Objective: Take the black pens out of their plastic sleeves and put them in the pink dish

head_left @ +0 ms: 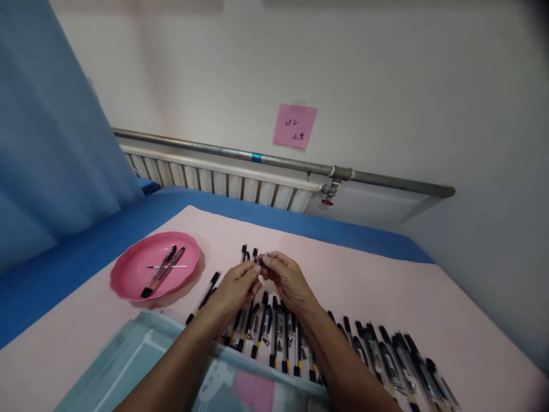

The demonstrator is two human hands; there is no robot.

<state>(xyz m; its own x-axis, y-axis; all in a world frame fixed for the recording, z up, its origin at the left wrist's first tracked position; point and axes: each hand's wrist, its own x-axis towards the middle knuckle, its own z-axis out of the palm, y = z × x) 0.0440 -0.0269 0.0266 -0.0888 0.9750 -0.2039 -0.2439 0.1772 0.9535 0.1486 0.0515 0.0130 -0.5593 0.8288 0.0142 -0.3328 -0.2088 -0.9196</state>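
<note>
My left hand (237, 288) and my right hand (288, 281) meet above a row of disassembled pens, fingertips pinched together. Between them is a small dark pen part (261, 261) with a pale tip, mostly covered by the fingers. Below and around my hands lie several clear pen barrels (274, 337) with black ends, along with black caps (266, 321) and small tips. To the right, the row continues with more pen pieces (388, 357). A pink scalloped plate (122, 269) at the left holds two black pens (169, 266) and a thin white refill (180, 266).
A light blue patterned cloth (141, 349) covers the near edge. Pale pink sheeting (364, 274) lies over a blue surface (343, 229). Behind stand a radiator (231, 184), a metal pipe (386, 181) with a red valve, and a wall with a pink note (295, 126). A blue curtain (51, 126) hangs left.
</note>
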